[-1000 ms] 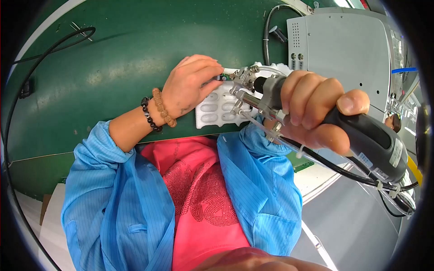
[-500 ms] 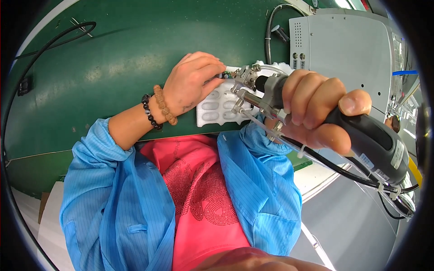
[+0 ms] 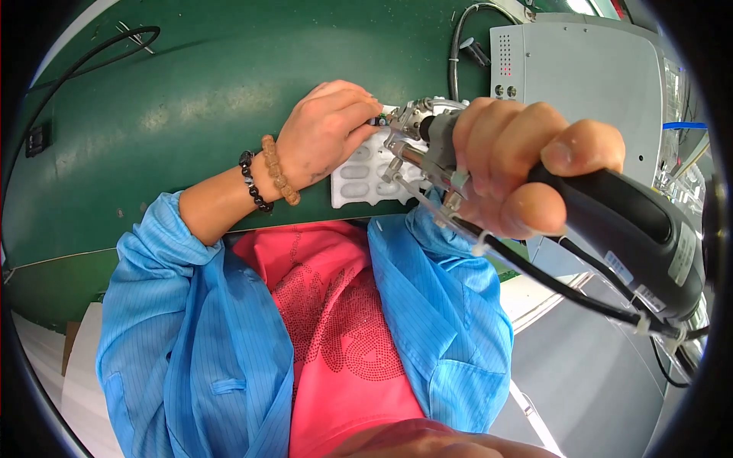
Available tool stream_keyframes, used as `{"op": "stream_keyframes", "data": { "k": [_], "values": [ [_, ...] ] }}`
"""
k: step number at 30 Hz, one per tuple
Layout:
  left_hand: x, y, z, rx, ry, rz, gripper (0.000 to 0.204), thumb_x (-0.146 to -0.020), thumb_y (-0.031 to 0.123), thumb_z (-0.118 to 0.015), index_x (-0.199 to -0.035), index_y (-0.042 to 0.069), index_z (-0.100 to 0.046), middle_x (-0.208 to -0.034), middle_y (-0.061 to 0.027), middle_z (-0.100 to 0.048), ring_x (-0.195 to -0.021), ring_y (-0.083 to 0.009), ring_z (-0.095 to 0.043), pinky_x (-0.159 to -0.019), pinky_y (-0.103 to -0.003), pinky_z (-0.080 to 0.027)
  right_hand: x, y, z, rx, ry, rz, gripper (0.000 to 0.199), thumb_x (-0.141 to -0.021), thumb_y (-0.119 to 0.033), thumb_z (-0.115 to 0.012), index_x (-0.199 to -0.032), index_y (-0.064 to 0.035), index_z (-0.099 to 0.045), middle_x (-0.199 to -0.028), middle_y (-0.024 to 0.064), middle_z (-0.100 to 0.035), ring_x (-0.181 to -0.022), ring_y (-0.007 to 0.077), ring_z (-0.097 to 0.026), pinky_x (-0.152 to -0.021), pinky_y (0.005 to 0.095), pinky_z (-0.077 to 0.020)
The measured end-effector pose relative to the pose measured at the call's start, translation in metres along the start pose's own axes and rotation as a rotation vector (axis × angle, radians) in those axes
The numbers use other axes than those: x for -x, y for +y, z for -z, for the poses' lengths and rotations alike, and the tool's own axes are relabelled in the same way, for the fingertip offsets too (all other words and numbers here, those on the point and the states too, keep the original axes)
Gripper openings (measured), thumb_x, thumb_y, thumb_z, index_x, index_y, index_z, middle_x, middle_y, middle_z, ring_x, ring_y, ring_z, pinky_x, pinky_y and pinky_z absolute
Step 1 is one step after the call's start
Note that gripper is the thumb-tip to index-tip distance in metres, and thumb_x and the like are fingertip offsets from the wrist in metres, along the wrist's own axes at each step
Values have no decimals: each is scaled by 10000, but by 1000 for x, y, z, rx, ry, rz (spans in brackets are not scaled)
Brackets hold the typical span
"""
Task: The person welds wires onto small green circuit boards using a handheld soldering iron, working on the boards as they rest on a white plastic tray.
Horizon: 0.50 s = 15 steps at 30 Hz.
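Observation:
My left hand (image 3: 330,126) rests over the far left corner of a white molded tray (image 3: 351,203) with rounded recesses. Its thumb and fingers pinch a small green circuit board (image 3: 382,119), mostly hidden by the fingertips and the tool head. Wrapped around the black grip of an electric screwdriver (image 3: 622,221) is my right hand (image 3: 519,164), with the thumb on top. The screwdriver's metal head (image 3: 408,122), fitted with clear tubes, points left and touches or nearly touches the board. Its tip is hard to make out.
A large grey metal machine housing (image 3: 576,84) stands at the far right. A black cable (image 3: 456,57) loops beside it, and another cable (image 3: 92,65) curves along the left. The screwdriver's own cable (image 3: 550,278) trails to the lower right. All lies on a green bench (image 3: 229,76).
My right hand and the screwdriver have shifted left and slightly farther away. My left hand has moved a little away from me, still pinching the board.

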State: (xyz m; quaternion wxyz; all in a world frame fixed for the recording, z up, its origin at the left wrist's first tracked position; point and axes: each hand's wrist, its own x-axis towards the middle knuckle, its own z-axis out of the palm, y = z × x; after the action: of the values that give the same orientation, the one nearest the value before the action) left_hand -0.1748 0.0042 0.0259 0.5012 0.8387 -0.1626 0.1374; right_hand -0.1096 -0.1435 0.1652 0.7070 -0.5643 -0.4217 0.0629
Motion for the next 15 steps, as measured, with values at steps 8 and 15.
{"op": "stream_keyframes", "data": {
  "k": [8, 15],
  "values": [
    [0, 0, 0, 25, -20, -28, 273, -714, 44, -746, -974, 22, -665, -948, -106, -672, -952, -292, -629, -814, -366, -523, 13, -11, 12, -155, 77, 131, 401, -912, -417, -604, -1120, -107, -458, -658, -12, -454, -545, 107, -464, -489, 286, -377],
    [0, 11, 12, 16, 27, 52, 255, -731, 94, -769, -964, 29, -688, -984, -107, -673, -955, -284, -620, -831, -359, -509, 31, -41, 32, -215, 53, 330, 435, -896, -403, -648, -1106, -92, -428, -657, 0, -508, -481, 112, -495, -440, 249, -431]
  ]
}}
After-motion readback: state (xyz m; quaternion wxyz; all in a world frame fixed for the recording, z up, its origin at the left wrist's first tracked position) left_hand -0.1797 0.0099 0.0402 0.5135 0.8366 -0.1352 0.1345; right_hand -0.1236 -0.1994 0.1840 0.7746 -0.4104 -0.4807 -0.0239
